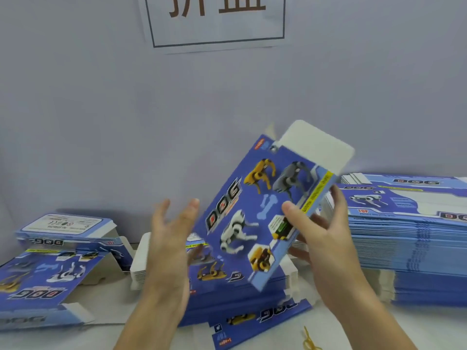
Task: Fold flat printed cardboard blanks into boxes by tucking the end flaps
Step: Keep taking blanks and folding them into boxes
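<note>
My left hand point(171, 248) hangs spread, gripping nothing, just beside the blank point(262, 213). My right hand point(318, 238) pinches that blank's right edge, holding it tilted above the surface's centre stack point(227, 296). End flap point(316, 145) untucked; squaring the sleeve likely comes next.

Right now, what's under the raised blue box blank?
Under the raised blue printed cardboard blank lies a stack of flat blue blanks on the table; the stack's middle is covered by it.

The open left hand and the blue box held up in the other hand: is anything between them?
No. In the head view only a narrow gap of air separates the left hand from the box, which the right hand grips alone.
</note>
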Demonstrator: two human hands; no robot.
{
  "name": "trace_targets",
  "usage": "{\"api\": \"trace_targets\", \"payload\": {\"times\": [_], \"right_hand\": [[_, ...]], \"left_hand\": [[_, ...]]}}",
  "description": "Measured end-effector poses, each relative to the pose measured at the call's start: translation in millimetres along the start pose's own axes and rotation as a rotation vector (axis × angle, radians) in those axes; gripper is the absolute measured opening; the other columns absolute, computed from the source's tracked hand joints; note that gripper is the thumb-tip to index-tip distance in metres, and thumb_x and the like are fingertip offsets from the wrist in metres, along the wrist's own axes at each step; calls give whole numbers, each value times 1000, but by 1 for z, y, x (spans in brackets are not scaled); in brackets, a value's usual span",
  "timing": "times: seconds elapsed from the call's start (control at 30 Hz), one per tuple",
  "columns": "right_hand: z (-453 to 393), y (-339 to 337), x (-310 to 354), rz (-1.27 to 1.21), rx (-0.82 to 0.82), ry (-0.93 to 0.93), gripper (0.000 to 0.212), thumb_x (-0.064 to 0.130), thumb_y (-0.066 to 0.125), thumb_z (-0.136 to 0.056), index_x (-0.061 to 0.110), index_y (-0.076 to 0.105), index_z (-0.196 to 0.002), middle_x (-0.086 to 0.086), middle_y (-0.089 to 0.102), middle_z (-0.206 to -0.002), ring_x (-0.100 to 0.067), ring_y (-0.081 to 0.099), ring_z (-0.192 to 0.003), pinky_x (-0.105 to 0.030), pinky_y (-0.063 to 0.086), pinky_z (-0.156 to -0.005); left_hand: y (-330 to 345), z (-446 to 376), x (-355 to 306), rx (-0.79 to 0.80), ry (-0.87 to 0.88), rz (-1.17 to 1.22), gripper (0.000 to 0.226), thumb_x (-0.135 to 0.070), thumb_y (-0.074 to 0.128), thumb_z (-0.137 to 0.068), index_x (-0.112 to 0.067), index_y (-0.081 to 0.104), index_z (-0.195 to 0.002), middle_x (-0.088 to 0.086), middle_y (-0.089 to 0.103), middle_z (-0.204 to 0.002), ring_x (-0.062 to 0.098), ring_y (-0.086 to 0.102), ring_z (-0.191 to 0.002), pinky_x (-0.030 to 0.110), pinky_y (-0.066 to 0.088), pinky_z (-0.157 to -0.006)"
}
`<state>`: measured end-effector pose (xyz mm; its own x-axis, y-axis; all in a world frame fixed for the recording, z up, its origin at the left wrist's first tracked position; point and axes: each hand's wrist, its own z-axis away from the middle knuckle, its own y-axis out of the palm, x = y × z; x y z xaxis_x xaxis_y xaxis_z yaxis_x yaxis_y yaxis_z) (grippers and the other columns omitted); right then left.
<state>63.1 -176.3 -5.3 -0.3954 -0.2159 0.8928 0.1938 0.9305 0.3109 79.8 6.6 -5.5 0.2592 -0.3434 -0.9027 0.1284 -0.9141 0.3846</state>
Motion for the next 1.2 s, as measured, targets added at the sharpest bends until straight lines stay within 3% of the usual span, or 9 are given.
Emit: {"api": "trace_targets", "payload": {"times": [0.07, 0.13, 0.3, 0.4, 0.47, 0.73, 0.8, 0.9, 1.2], "right_hand": [[1, -3, 0, 141, 150, 8, 96, 46, 86, -57, 67, 29, -132, 16, 68, -109, -16, 71, -100, -34, 62, -70], [4, -5, 1, 259, 307, -11, 98, 46, 91, -60, 76, 26, -127, 22, 65, -106, -9, 73, -91, -24, 59, -64], [5, -8, 10, 349, 453, -68, 91, 48, 81, -59, 81, 23, -121, 33, 57, -108, 6, 66, -95, -15, 56, -66], [4, -5, 12, 222, 422, -87, 69, 64, 72, -63, 68, 38, -123, 4, 63, -119, -16, 69, -104, -42, 57, -87], [3, -3, 12, 172, 328, -141, 60, 67, 68, -68, 56, 47, -122, 3, 64, -118, -19, 69, -105, -47, 56, -89], [-2, 1, 1, 106, 337, -116, 39, 28, 50, -93, 42, 47, -129, -12, 66, -113, -6, 73, -89, -21, 58, -71], [-2, 6, -2, 72, 333, -126, 39, 27, 49, -94, 43, 46, -130, -14, 65, -115, -10, 73, -93, -31, 58, -77], [2, 10, -7, 26, 339, -165, 51, 38, 50, -88, 62, 40, -132, 1, 68, -119, -22, 70, -107, -48, 53, -92], [3, 14, -8, 8, 410, -179, 45, 24, 50, -99, 46, 47, -138, 10, 67, -126, -15, 66, -114, -28, 57, -86]], "left_hand": [[-11, -4, -6, 10, 94, -82, 74, -60, 67, -61, -41, 50, -131, -12, 64, -115, 8, 68, -105, 32, 55, -73], [-16, -2, -12, 113, 82, -131, 77, -65, 74, -65, -46, 47, -134, -14, 69, -117, 17, 66, -112, 45, 53, -86], [-3, 8, -13, 317, 113, -102, 55, -56, 73, -78, -39, 51, -126, 5, 76, -106, 30, 75, -88, 38, 61, -62], [5, 11, -10, 310, 85, -60, 51, -55, 67, -71, -35, 55, -116, 11, 76, -99, 34, 75, -82, 39, 61, -60], [9, 13, -7, 336, 39, -59, 53, -55, 67, -70, -34, 54, -116, 8, 76, -100, 33, 75, -81, 37, 61, -59], [20, 16, 1, 254, 133, -47, 65, -46, 69, -69, -49, 43, -128, 2, 75, -103, 31, 76, -81, 36, 60, -56], [22, 17, -1, 219, 187, -85, 65, -53, 68, -68, -54, 41, -127, -1, 75, -100, 26, 76, -80, 31, 59, -55], [23, 17, -3, 186, 232, -111, 63, -56, 66, -66, -56, 41, -124, -7, 75, -98, 22, 76, -79, 28, 58, -52], [22, 17, -7, 188, 287, -173, 46, -49, 65, -72, -50, 54, -116, -11, 75, -96, 15, 76, -80, 26, 59, -54]]}}
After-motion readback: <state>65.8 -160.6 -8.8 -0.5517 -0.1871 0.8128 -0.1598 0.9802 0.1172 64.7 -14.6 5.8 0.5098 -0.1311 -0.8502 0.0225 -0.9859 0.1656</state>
